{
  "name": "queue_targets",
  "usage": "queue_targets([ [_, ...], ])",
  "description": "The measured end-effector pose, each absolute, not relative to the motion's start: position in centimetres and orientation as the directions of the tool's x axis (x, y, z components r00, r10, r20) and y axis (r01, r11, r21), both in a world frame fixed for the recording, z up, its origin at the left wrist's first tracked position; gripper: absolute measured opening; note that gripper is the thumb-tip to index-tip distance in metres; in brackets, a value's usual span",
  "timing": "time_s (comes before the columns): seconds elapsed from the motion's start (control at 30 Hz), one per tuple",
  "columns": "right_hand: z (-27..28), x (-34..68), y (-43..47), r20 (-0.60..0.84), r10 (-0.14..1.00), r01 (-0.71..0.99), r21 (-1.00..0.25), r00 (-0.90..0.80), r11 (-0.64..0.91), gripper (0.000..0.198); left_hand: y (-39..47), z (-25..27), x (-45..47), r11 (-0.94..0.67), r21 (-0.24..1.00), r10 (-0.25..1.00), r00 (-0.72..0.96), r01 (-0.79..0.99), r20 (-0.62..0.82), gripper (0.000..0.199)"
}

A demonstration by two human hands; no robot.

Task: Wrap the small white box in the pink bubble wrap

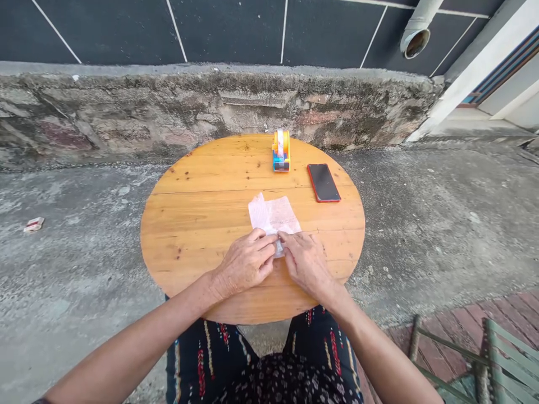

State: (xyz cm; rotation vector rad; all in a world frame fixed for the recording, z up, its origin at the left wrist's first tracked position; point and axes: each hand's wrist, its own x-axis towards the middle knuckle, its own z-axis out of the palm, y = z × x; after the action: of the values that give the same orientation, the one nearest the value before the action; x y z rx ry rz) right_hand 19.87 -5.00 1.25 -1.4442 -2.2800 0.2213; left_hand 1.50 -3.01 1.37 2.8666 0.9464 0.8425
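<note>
A thin, whitish translucent sheet, like foam or bubble wrap (278, 213), lies on the round wooden table (202, 213) in front of me. Its near edge is bunched or folded between my hands. My left hand (248, 258) has its fingers curled onto the left side of that edge. From the right, my right hand (307, 258) pinches the same edge, fingertips close to those of the left. Whether something is wrapped inside the fold is hidden by my fingers.
A yellow and blue tape dispenser (281, 151) stands at the table's far edge. Right of it lies a phone (324, 183) with a red case. Beyond the table runs a stone wall base (168, 112). A green slatted chair (509, 359) is at lower right.
</note>
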Motion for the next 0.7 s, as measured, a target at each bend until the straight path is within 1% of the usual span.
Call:
queue_targets([
  [0.17,1.2,19.9,-4.9,0.223,0.908,0.838,-0.356,-0.354,0.414,0.040,-2.8,1.8,1.5,-0.819,0.139,0.557,0.710,0.557,0.431,0.011],
  [0.23,1.3,20.0,-5.0,0.225,0.914,0.827,-0.393,-0.338,0.402,0.040,-2.8,1.9,1.5,-0.821,0.132,0.556,0.723,0.556,0.411,0.011],
  [0.37,1.5,21.0,-5.1,0.283,0.918,0.760,-0.519,-0.277,0.390,0.038,-2.7,2.5,1.7,-0.826,0.102,0.550,0.751,0.555,0.366,0.011],
  [0.5,1.6,23.0,-4.6,0.327,0.929,0.763,-0.551,-0.175,0.338,0.030,-2.6,3.1,1.8,-0.826,0.093,0.552,0.765,0.556,0.331,0.011],
  [0.57,1.4,24.1,-4.2,0.287,0.950,0.788,-0.552,-0.127,0.272,0.027,-2.5,3.2,1.8,-0.828,0.091,0.550,0.769,0.554,0.326,0.011],
  [0.7,1.3,25.2,-3.8,0.088,0.995,0.863,-0.498,-0.049,0.087,0.023,-2.5,2.9,1.8,-0.829,0.086,0.546,0.768,0.552,0.335,0.010],
])
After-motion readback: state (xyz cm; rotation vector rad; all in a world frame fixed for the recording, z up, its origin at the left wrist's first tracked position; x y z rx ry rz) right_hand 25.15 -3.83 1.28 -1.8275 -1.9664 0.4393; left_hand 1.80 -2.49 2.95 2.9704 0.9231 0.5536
